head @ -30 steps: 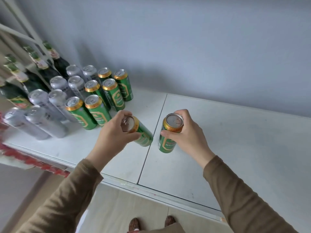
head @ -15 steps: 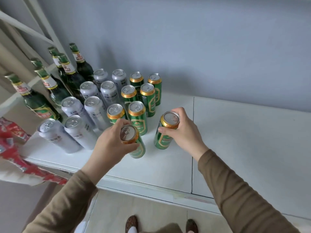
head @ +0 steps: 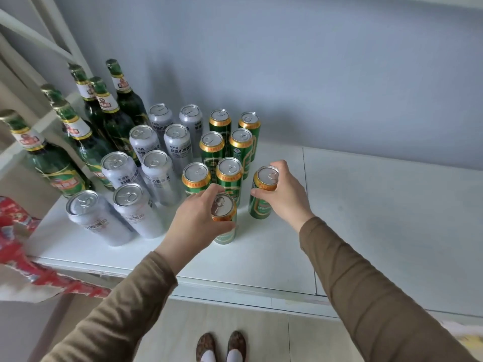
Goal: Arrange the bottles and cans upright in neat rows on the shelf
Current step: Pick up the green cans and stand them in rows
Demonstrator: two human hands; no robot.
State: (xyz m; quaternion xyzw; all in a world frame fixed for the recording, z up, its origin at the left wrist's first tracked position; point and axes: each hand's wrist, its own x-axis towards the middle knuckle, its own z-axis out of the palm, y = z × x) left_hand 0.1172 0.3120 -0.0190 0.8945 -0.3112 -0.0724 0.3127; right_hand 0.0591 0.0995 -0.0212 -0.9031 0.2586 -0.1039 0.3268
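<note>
At the bottom are two patterned shoes (head: 221,346) on the tiled floor. On the white shelf (head: 379,218), the left hand (head: 194,222) has its fingers closed around the gold rim of a green can (head: 224,218), upright near the front edge. Just to its right, the right hand (head: 286,195) grips another green can (head: 262,195) by the top (silver lid, gold band, green body). Behind them stand green cans (head: 230,178) in two rows, then silver cans (head: 154,176) to the left. Green glass bottles (head: 115,118) stand farthest left, near the grey wall (head: 313,61).
</note>
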